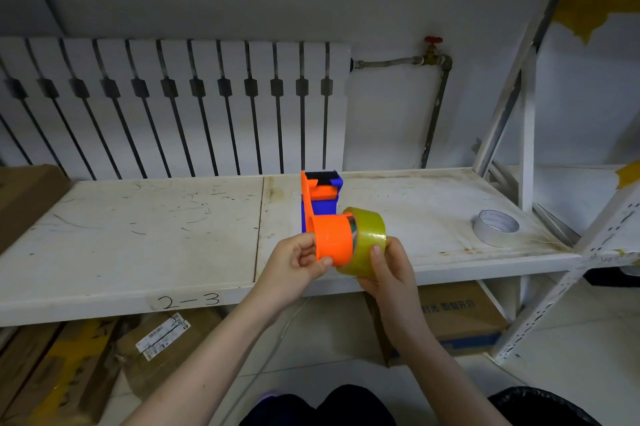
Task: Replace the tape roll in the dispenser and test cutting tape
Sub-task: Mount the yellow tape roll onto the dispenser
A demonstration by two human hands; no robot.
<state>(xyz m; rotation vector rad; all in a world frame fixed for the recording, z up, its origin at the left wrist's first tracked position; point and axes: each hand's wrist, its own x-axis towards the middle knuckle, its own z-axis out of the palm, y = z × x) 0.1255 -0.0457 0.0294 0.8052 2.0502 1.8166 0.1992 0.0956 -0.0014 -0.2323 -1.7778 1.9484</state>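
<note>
left hand [299, 261]: bare, short plain thumbnail showing
right hand [389, 269]: bare, short plain thumbnail showing
left forearm [214, 349]: bare down to the frame edge
right forearm [426, 349]: bare down to the frame edge
legs: black cloth trousers [349, 406], knees at bottom centre

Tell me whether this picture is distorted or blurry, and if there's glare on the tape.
Head view: wide-angle distortion fans the radiator slats and tilts the shelf; the dispenser and tape roll are sharp; faint glare streaks the roll; lighting is even.
</note>
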